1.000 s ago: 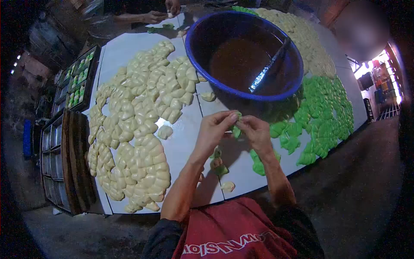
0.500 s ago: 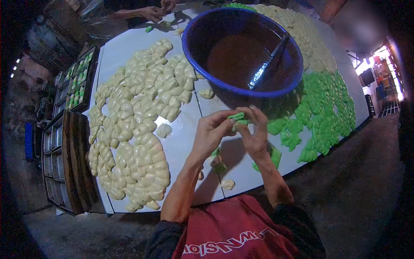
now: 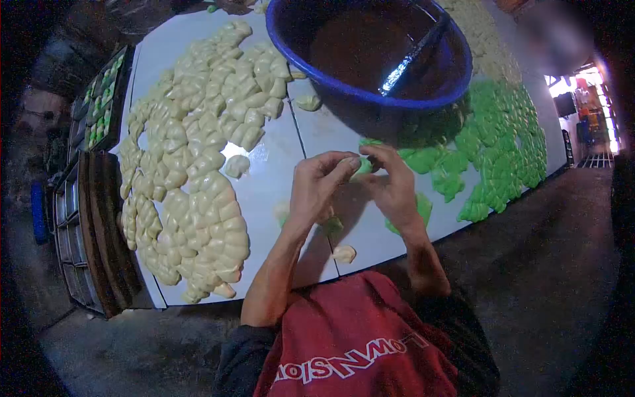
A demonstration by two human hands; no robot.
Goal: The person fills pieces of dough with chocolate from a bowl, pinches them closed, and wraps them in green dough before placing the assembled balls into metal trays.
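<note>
Over the white table (image 3: 278,165), just below the blue basin (image 3: 370,53) of dark filling, my left hand (image 3: 316,185) and right hand (image 3: 395,188) meet, fingertips pinching one green dough piece (image 3: 362,167) between them. I judge the work well along: a wide spread of cream dumplings (image 3: 192,165) lies to my left and a green batch (image 3: 496,145) to my right. A few loose dough pieces (image 3: 344,253) under my wrists look left to do.

Dim, fisheye-warped view – dark vignetted corners, glare at far right
</note>
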